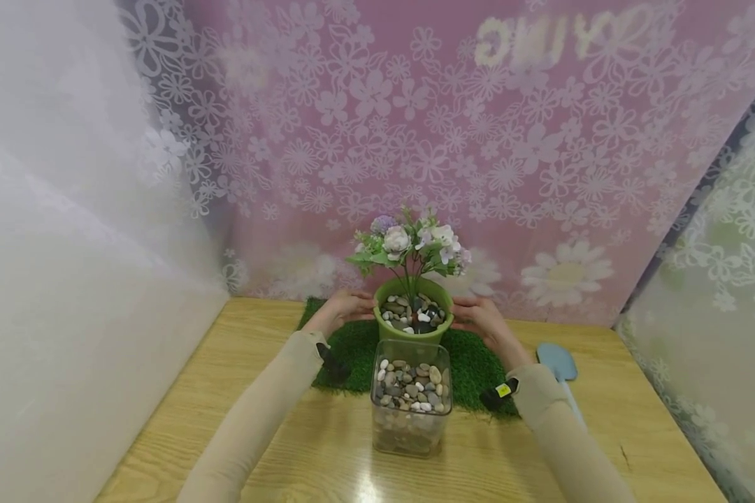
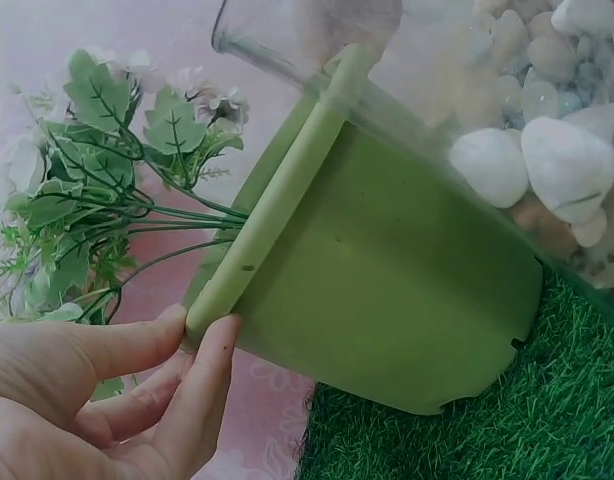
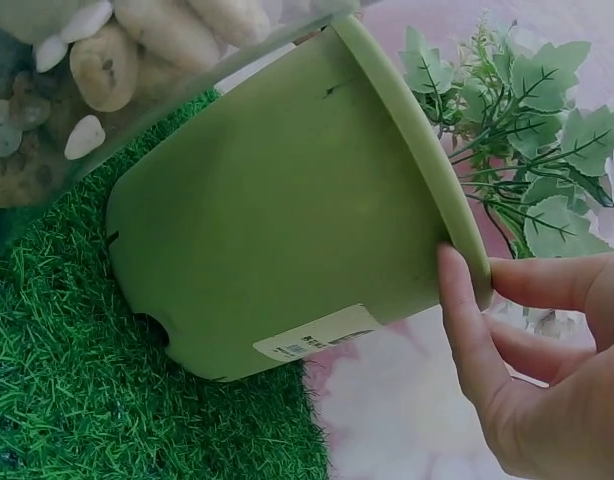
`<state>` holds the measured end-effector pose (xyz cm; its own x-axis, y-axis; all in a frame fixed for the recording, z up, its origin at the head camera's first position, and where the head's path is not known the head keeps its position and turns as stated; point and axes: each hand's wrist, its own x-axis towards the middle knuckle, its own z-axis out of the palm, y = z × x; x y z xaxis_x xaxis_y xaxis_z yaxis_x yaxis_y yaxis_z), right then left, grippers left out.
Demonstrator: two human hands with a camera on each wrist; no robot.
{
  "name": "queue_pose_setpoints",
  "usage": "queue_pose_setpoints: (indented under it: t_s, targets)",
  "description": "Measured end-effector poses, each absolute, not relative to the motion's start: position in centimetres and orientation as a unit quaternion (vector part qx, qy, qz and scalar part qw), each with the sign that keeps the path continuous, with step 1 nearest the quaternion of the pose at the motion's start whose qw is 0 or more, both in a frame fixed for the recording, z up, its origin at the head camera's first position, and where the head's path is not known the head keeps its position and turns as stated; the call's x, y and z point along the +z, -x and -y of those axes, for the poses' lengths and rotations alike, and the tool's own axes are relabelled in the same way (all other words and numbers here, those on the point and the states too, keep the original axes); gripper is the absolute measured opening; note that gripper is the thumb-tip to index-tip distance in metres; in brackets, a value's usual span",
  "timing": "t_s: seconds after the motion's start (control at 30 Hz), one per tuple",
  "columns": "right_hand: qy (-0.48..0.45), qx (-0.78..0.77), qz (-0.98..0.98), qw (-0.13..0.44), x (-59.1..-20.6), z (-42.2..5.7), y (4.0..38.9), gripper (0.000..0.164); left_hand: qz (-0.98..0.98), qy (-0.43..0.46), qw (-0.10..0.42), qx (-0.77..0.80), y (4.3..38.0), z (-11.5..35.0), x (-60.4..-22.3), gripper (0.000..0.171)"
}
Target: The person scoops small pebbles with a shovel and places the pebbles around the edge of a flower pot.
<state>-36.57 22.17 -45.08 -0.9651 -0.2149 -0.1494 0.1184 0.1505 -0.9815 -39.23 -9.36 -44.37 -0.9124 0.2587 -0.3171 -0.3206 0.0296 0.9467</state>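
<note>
A green flower pot (image 1: 412,337) stands on a mat of artificial grass (image 1: 358,356), filled with pebbles around the stems of artificial flowers (image 1: 409,241) in white and lilac. My left hand (image 1: 342,309) pinches the pot's rim on the left side; in the left wrist view the thumb (image 2: 137,342) lies at the rim's top with fingers under its outer edge. On the opposite side my right hand (image 1: 484,321) pinches the rim the same way, above a white label (image 3: 317,334) on the pot's wall in the right wrist view.
A clear square container (image 1: 409,436) of mixed pebbles stands right in front of the pot, on the wooden table (image 1: 277,454). To the right lies a light blue shovel (image 1: 557,362), partly behind the right sleeve. A pink floral backdrop (image 1: 415,140) rises behind the table.
</note>
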Motion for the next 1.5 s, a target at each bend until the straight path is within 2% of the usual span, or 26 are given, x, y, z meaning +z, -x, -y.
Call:
queue_pose_setpoints:
  t_s: [0.23,0.47,0.93,1.07,1.3,1.5]
  targets:
    - [0.031,-0.652,-0.749,0.114,-44.6,-22.8,36.4,0.051,-0.699,0.033,0.214,0.682,38.7,8.3,-42.6,0.048]
    - [0.022,-0.653,-0.751,0.094,-42.2,-24.0,35.5,0.053,-0.704,0.012,0.206,0.679,39.0,6.8,-40.6,0.047]
    - [-0.004,-0.650,-0.755,0.086,-39.6,-28.4,34.7,0.057,-0.741,-0.023,0.236,0.628,38.6,1.4,-36.7,0.044]
    - [-0.018,-0.642,-0.762,0.080,-39.4,-29.5,34.5,0.057,-0.746,-0.029,0.253,0.616,38.3,-0.2,-36.2,0.046]
    - [-0.047,-0.620,-0.780,0.072,-39.4,-30.9,33.9,0.057,-0.742,-0.036,0.273,0.611,38.0,-2.4,-36.2,0.075]
    - [-0.064,-0.597,-0.796,0.072,-40.7,-31.9,33.6,0.056,-0.736,-0.046,0.300,0.605,37.9,-3.7,-37.0,0.065]
